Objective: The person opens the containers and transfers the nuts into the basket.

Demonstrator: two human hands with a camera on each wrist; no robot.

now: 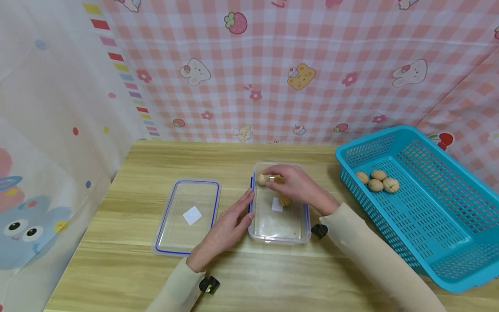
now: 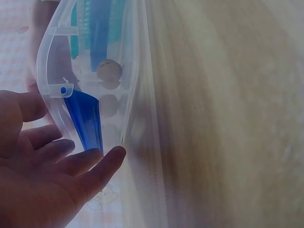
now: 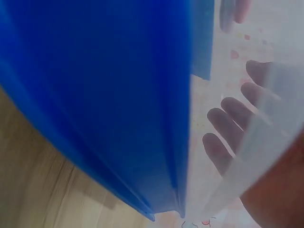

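My right hand [image 1: 292, 184] hovers over a clear plastic storage box [image 1: 273, 229], its fingers loosely spread and seen through the box wall in the right wrist view. Close to its thumb and index fingertips lies a pale walnut [image 1: 262, 180] in the far left corner. Another walnut [image 1: 284, 200] sits further in, partly under the hand. Through the box side, the left wrist view shows walnuts [image 2: 109, 73] in a row. Along the box's left side rests my left hand [image 1: 226, 227], fingers extended, near a blue clip [image 2: 88, 121].
Left of the box lies its clear lid [image 1: 167, 216] with a blue seal and a white square [image 1: 192, 215]. A turquoise basket [image 1: 425, 255] on the right holds several walnuts [image 1: 376, 185]. Behind the wooden table [image 1: 117, 225] hangs a pink checked cloth [image 1: 249, 56].
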